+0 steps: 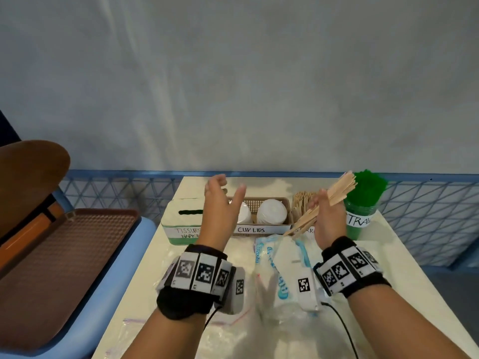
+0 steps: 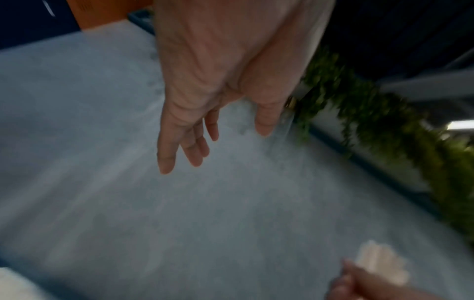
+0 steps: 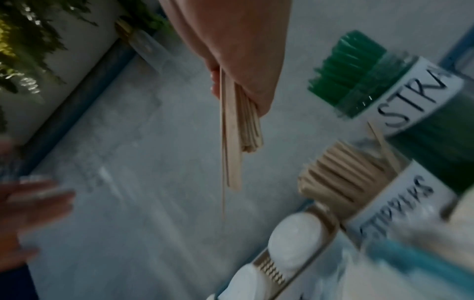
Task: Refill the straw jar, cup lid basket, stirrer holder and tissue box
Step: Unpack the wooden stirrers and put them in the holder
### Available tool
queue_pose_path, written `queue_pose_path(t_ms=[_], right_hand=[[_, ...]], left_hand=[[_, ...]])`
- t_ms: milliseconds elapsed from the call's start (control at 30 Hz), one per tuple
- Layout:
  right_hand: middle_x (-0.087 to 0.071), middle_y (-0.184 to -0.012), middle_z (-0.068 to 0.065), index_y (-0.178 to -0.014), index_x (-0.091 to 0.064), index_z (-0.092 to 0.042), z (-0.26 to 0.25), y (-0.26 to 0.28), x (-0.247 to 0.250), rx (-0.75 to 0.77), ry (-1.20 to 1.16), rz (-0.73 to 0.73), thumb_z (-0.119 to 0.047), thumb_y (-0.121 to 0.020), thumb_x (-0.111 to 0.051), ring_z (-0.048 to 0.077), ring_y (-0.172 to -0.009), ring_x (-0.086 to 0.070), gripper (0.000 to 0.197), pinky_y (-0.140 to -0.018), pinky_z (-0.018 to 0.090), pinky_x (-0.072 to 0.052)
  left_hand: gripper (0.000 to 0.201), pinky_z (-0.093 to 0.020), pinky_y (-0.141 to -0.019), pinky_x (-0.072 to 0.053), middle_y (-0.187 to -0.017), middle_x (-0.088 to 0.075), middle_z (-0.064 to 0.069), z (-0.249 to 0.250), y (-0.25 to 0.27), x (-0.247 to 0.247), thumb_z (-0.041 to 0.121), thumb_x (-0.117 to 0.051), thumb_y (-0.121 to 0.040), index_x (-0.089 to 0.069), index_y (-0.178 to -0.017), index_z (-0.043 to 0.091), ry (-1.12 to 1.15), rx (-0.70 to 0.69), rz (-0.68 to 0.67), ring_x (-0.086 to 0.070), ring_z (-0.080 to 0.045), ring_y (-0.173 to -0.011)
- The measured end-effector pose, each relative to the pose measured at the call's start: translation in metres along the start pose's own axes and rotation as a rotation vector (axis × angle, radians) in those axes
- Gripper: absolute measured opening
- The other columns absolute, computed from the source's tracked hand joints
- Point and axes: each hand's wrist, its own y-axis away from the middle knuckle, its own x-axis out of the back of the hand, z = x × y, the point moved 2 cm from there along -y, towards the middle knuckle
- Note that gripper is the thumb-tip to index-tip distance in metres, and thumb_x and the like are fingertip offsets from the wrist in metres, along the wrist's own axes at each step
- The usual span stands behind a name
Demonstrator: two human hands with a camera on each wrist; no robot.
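Right hand (image 1: 328, 218) grips raised stirrers (image 1: 325, 203), tilted.

Both forearms are bare. Each wrist wears a black fabric band (image 1: 193, 296) ringed with white tiles printed with black square codes; the right band (image 1: 348, 270) looks alike. A thin black cable (image 1: 342, 325) trails toward the lower frame.

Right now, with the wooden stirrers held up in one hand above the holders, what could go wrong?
1. The right hand grips the stirrers as a fanned, uneven bundle; in the right wrist view some stick out further, so a few may slip from the grip.
2. The stirrer holder already looks packed, so new ones may jam or spill.
3. The straw jar stands close beside it; a swing could knock it.
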Motion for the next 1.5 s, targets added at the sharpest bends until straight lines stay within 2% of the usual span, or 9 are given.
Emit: queue_pose_path(t_ms=[133, 333, 433, 567, 800, 1067, 1233, 1367, 1500], right_hand=[[-0.053, -0.072, -0.004, -0.099, -0.05, -0.016, -0.013, -0.03, 0.007, 0.151, 0.129, 0.027, -0.026, -0.097, -0.046, 0.011, -0.065, -0.054, 0.011, -0.065, 0.026, -0.047], [-0.059, -0.094, 0.006, -0.124, -0.046, -0.004, 0.0, -0.065, 0.014, 0.236, 0.278, 0.003, -0.027, -0.096, -0.047, 0.018, -0.083, -0.06, 0.036, -0.076, 0.031, -0.051], [-0.059, -0.091, 0.001, -0.123, -0.046, -0.005, 0.016, -0.083, 0.016, 0.223, 0.318, 0.0, -0.024, -0.096, -0.046, 0.009, -0.077, -0.057, 0.033, -0.069, 0.018, -0.046], [-0.052, -0.077, -0.013, -0.118, -0.046, -0.008, 0.035, -0.107, 0.017, 0.193, 0.359, 0.033, -0.023, -0.097, -0.046, 0.006, -0.07, -0.054, 0.026, -0.06, 0.013, -0.04], [-0.057, -0.096, 0.0, -0.132, -0.04, -0.007, 0.077, -0.14, 0.014, 0.108, 0.529, 0.036, -0.035, -0.095, -0.044, 0.016, -0.091, -0.058, 0.047, -0.084, 0.033, -0.051], [-0.062, -0.115, 0.012, -0.123, -0.045, -0.009, 0.121, -0.138, 0.014, 0.029, 0.559, 0.008, -0.038, -0.094, -0.046, 0.026, -0.107, -0.059, 0.041, -0.099, 0.042, -0.045], [-0.061, -0.115, 0.011, -0.125, -0.045, -0.005, 0.127, -0.137, 0.018, -0.046, 0.601, -0.079, -0.033, -0.095, -0.046, 0.021, -0.107, -0.057, 0.041, -0.088, 0.022, -0.04], [-0.059, -0.12, 0.012, -0.124, -0.048, -0.007, 0.126, -0.135, 0.02, -0.004, 0.651, -0.064, -0.03, -0.09, -0.058, 0.026, -0.114, -0.054, 0.042, -0.099, 0.033, -0.042], [-0.048, -0.126, 0.007, -0.127, -0.045, -0.008, 0.1, -0.124, 0.02, 0.197, 0.686, -0.039, -0.015, -0.081, -0.07, 0.015, -0.116, -0.045, 0.053, -0.1, 0.024, -0.035]], left_hand=[[0.053, -0.021, -0.094, -0.035, -0.136, -0.04, -0.004, 0.04, -0.021, -0.041, 0.03, -0.057, -0.091, -0.032, -0.135, 0.011, -0.067, -0.159, -0.143, -0.042, -0.015, -0.124], [0.086, -0.016, -0.103, -0.028, -0.152, -0.019, -0.011, 0.014, -0.055, -0.12, 0.03, -0.069, -0.082, -0.015, -0.145, 0.007, -0.399, -0.172, -0.503, -0.029, -0.023, -0.137], [0.106, -0.036, -0.115, -0.026, -0.156, -0.008, -0.009, -0.014, -0.068, -0.152, 0.034, -0.078, -0.072, -0.008, -0.147, 0.006, -0.505, -0.158, -0.619, -0.022, -0.024, -0.142], [0.115, -0.045, -0.118, -0.018, -0.159, 0.001, -0.004, -0.049, -0.082, -0.182, 0.038, -0.079, -0.068, -0.003, -0.149, 0.009, -0.624, -0.179, -0.71, -0.007, -0.021, -0.146], [0.116, -0.043, -0.118, -0.001, -0.158, -0.009, 0.003, -0.094, -0.103, -0.225, 0.047, -0.079, -0.064, -0.004, -0.149, 0.02, -0.687, -0.276, -0.756, -0.009, -0.014, -0.146], [0.118, -0.041, -0.117, -0.002, -0.155, -0.024, 0.003, -0.116, -0.102, -0.24, 0.049, -0.079, -0.063, -0.003, -0.149, 0.02, -0.561, -0.239, -0.736, -0.028, -0.014, -0.14], [0.127, -0.049, -0.116, 0.004, -0.157, -0.016, 0.002, -0.112, -0.099, -0.245, 0.051, -0.079, -0.062, 0.007, -0.149, 0.018, -0.546, -0.206, -0.72, -0.021, -0.013, -0.143], [0.127, -0.049, -0.118, -0.001, -0.157, -0.014, 0.0, -0.105, -0.096, -0.252, 0.047, -0.081, -0.061, 0.006, -0.149, 0.017, -0.467, -0.199, -0.704, -0.013, -0.014, -0.145], [0.126, -0.05, -0.118, -0.003, -0.157, -0.015, 0.0, -0.105, -0.094, -0.252, 0.044, -0.081, -0.062, 0.005, -0.149, 0.017, -0.422, -0.193, -0.689, -0.013, -0.014, -0.145]])
